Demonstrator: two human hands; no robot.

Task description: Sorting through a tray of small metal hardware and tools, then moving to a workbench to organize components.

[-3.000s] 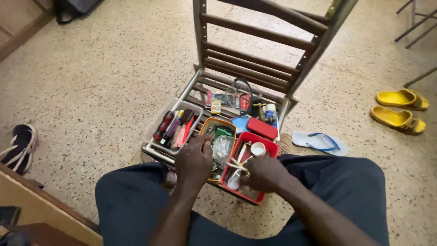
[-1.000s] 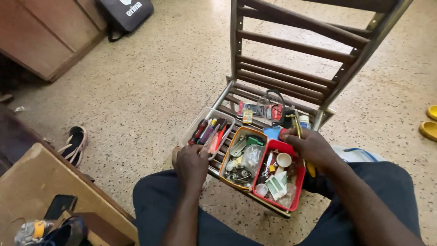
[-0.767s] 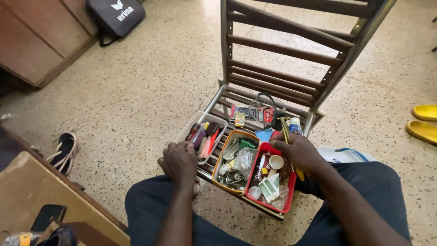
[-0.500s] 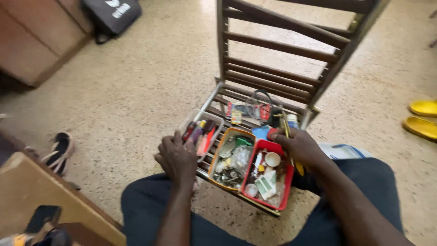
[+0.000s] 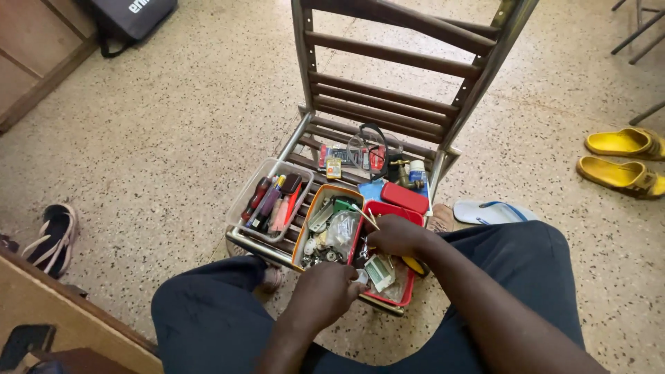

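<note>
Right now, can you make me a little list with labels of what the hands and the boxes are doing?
Left hand: curled at the near edge of the orange tray, grip hidden.
Right hand: over the red tray, fingers pinched on something thin; a yellow-handled tool pokes out beneath it.
Clear tray: holds screwdrivers.
Support: all three trays sit on a wooden chair.
Floor: yellow sandals.

floor: speckled terrazzo [image 5: 173, 125] | furniture: wooden slatted chair [image 5: 395, 76], wooden cabinet [image 5: 34, 62] at left | light: even daylight
</note>
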